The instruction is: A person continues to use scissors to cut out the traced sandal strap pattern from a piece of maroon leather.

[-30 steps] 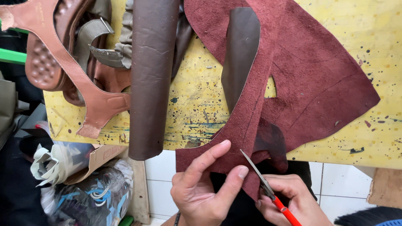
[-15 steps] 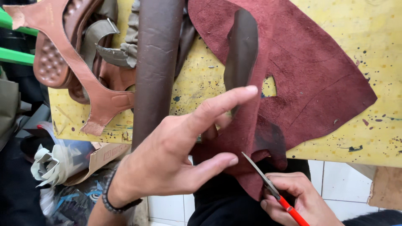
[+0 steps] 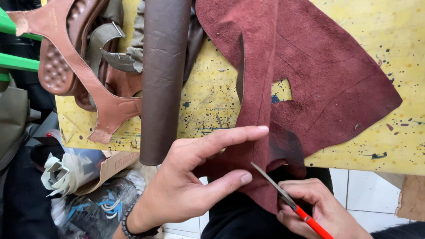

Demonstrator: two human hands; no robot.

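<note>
A large maroon suede hide point(image 3: 310, 71) lies on the yellow paint-spattered table point(image 3: 389, 146) and hangs over its near edge. My left hand point(image 3: 195, 181) pinches the hanging flap of the hide, fingers spread along it. My right hand point(image 3: 323, 210) grips red-handled scissors point(image 3: 287, 199) whose blades point up-left, touching the flap's lower edge. A small cut-out hole shows in the hide near its middle.
A dark brown leather roll point(image 3: 164, 75) lies upright on the table to the left. Tan leather straps and a shoe sole point(image 3: 66, 62) sit at far left. Paper scraps and bags point(image 3: 84, 186) fill a heap below the table. White floor tiles show at lower right.
My left hand rose from beneath the hide, reached over it with the index finger stretched, then drew back and took hold of the hanging flap. The folded strip has flattened. The scissors barely moved.
</note>
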